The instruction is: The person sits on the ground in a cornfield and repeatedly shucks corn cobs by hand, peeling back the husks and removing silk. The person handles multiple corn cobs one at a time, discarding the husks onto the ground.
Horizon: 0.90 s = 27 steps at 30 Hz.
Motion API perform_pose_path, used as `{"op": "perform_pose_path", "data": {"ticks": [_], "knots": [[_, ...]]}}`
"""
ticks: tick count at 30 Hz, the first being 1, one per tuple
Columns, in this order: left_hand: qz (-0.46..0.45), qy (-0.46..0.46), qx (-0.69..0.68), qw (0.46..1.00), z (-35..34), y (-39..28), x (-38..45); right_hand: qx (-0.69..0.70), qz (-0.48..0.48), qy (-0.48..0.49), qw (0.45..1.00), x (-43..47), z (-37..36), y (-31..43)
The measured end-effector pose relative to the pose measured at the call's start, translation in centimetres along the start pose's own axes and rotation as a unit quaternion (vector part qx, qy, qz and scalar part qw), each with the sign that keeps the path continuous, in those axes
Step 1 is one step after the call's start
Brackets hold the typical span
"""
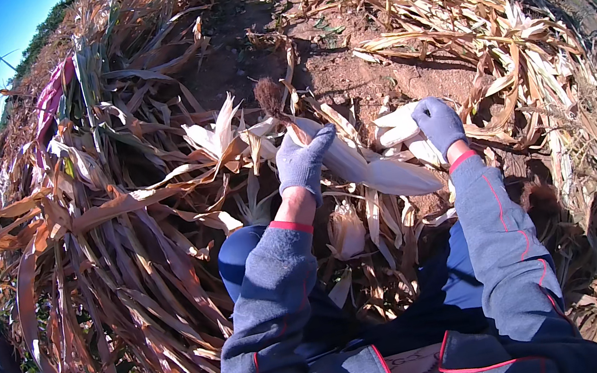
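My left hand (303, 161), in a grey knit glove, is closed around the end of a pale corn husk (401, 175). Dried brown corn silk (269, 97) sticks out above that fist. From there the husk runs down to the right between my hands; whether an ear is inside, I cannot tell. My right hand (439, 125), gloved alike with a small dark hole in the fabric, is closed on pale husk leaves (398, 125) at its left side. Below my left hand, another pale husk (347, 230) lies between my knees.
Dry corn stalks (132, 263) are heaped along my left, with a dark pink cloth (54, 98) on them. More cut stalks (462, 28) lie at the upper right. Bare reddish soil (337, 68) shows ahead. An opened husk (217, 132) stands left of my left hand.
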<state>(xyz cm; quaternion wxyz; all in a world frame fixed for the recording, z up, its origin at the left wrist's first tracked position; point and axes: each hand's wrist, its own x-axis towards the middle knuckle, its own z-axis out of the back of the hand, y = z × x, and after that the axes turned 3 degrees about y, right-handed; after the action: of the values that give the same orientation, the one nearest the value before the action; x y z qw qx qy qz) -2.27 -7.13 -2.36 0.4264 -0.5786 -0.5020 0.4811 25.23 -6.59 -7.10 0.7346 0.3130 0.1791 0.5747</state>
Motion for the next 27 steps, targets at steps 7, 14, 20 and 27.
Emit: {"op": "perform_pose_path", "data": {"ticks": [7, 14, 20, 27], "knots": [[0.028, 0.115, 0.068, 0.991, -1.6, 1.5, -1.1, 0.349, 0.176, 0.156, 0.907, -2.8, -2.1, 9.2], [0.025, 0.136, 0.166, 0.976, -2.1, 1.7, -1.4, 0.315, 0.123, 0.197, 0.92, -2.6, -1.6, 10.0], [-0.017, 0.07, 0.382, 0.921, -2.4, 1.9, -1.6, 0.183, 0.142, 0.14, 0.963, -3.0, -1.9, 10.1], [0.011, 0.102, 0.269, 0.958, -2.3, 2.7, -1.4, 0.226, 0.083, 0.1, 0.965, -3.5, -3.3, 9.9]]}}
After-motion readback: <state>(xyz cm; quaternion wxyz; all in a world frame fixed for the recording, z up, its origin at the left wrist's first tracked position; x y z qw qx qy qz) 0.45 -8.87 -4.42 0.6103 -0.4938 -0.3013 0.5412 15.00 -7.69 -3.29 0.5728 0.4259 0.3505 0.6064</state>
